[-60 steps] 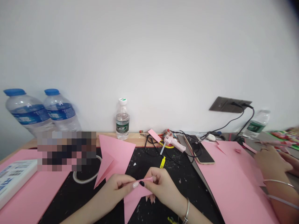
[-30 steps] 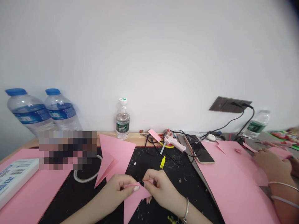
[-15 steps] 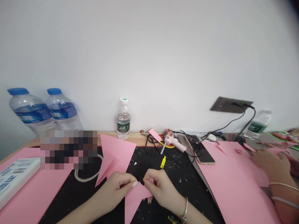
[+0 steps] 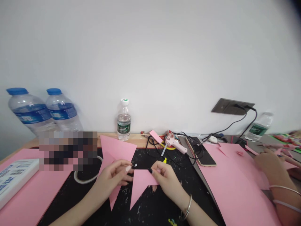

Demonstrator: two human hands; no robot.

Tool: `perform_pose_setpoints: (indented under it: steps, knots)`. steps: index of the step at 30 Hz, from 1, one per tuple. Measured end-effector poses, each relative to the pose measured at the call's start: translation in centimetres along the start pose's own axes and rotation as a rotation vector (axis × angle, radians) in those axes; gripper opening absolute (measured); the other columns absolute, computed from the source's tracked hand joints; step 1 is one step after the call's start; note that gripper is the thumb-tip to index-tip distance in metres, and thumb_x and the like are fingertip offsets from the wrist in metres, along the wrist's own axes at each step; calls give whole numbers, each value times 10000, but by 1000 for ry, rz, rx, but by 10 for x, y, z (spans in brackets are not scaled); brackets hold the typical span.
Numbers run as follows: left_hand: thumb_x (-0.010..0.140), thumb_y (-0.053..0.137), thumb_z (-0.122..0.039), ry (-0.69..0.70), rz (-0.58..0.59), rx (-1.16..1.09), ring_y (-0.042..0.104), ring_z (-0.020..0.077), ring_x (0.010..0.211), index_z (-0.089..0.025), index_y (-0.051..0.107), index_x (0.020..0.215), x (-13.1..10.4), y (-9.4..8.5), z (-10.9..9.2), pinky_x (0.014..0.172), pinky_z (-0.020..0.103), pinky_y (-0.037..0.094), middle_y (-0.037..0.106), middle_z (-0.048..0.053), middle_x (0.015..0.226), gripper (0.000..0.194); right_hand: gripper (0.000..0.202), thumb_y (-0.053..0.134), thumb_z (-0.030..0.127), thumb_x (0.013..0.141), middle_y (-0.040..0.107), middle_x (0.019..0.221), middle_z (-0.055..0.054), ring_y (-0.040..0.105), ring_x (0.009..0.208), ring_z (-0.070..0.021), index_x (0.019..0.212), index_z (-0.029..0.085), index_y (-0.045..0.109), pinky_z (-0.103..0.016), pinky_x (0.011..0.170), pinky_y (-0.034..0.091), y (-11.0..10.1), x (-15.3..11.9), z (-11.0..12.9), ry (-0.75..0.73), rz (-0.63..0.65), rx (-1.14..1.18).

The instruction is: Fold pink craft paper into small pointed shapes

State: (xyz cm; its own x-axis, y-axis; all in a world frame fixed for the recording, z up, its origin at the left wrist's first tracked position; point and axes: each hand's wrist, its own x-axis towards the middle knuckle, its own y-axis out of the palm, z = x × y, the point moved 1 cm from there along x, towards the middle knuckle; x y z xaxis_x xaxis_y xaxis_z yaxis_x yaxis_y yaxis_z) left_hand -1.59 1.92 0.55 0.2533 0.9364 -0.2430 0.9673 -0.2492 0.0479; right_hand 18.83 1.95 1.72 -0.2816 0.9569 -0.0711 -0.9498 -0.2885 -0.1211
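My right hand (image 4: 164, 175) pinches the upper right edge of a pink paper piece (image 4: 142, 185) between thumb and fingers. The piece has a straight top edge and a long point hanging toward me. My left hand (image 4: 118, 174) is just left of it, thumb and fingers loosely bent and apart, with a small gap to the piece. Behind and below the left hand lies more pink paper (image 4: 118, 149), with a pointed tip (image 4: 113, 201) showing under the fingers. I cannot tell whether the fingers touch that tip. The black mat (image 4: 162, 207) lies below.
A pink glue gun (image 4: 175, 144), cables and a phone (image 4: 204, 153) lie beyond my right hand. Water bottles (image 4: 124, 122) stand by the wall. At left is a white box (image 4: 17, 175) on pink sheets. Another person's hand (image 4: 270, 164) works over pink paper (image 4: 225, 179) at right.
My hands were together, pinching the paper's top edge. Now my left hand has let go there and moved left and up, while my right hand has shifted slightly right with the piece.
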Motion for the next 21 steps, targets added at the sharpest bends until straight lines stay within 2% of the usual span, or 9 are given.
perform_pose_setpoints:
  steps: [3, 6, 10, 13, 16, 19, 21]
  knots:
    - [790, 555, -457, 88, 124, 208, 567, 158, 664, -170, 615, 860, -8, 10, -1, 591, 241, 420, 613, 1, 715, 301, 213, 537, 345, 818, 495, 474, 53, 531, 417, -112, 703, 168, 508, -207, 423, 413, 7, -5, -3, 16, 75, -6]
    - [840, 494, -398, 189, 124, 457, 465, 125, 595, -157, 620, 717, -15, 18, -2, 547, 217, 338, 534, -23, 622, 298, 151, 522, 272, 828, 526, 576, 30, 542, 501, -109, 763, 152, 586, -206, 480, 406, 12, -9, -3, -30, 120, -116]
    - [867, 444, -359, 249, 123, 570, 400, 113, 570, -157, 559, 647, -17, 20, 0, 537, 210, 295, 448, -40, 587, 320, 141, 513, 155, 807, 543, 639, 23, 468, 573, -88, 767, 146, 648, -196, 529, 347, 12, -12, 1, -159, 124, -271]
    - [886, 391, -342, 283, 93, 596, 360, 112, 552, -167, 455, 572, -16, 18, 3, 525, 213, 268, 352, -48, 563, 365, 143, 515, 149, 796, 530, 609, 27, 430, 550, -84, 740, 136, 646, -198, 507, 317, 10, -11, 4, -149, 114, -261]
    - [886, 372, -332, 286, 34, 630, 360, 119, 555, -176, 409, 553, -13, 13, 3, 524, 218, 257, 323, -47, 558, 370, 139, 533, 181, 784, 512, 567, 30, 445, 520, -86, 677, 132, 607, -197, 487, 326, 7, -8, 3, -85, 79, -176]
    - [877, 382, -357, 273, -38, 667, 377, 127, 550, -174, 443, 551, -10, 6, -1, 520, 219, 257, 346, -45, 538, 379, 147, 532, 227, 776, 548, 549, 16, 521, 507, -108, 665, 139, 572, -220, 507, 412, 0, 0, -1, -12, 44, -49]
    - [868, 396, -381, 275, -92, 647, 415, 139, 573, -170, 505, 579, -9, 0, -5, 535, 218, 286, 417, -36, 550, 374, 152, 523, 259, 771, 589, 564, -3, 564, 497, -123, 677, 144, 557, -250, 522, 460, -7, 6, -5, 30, -9, 11]
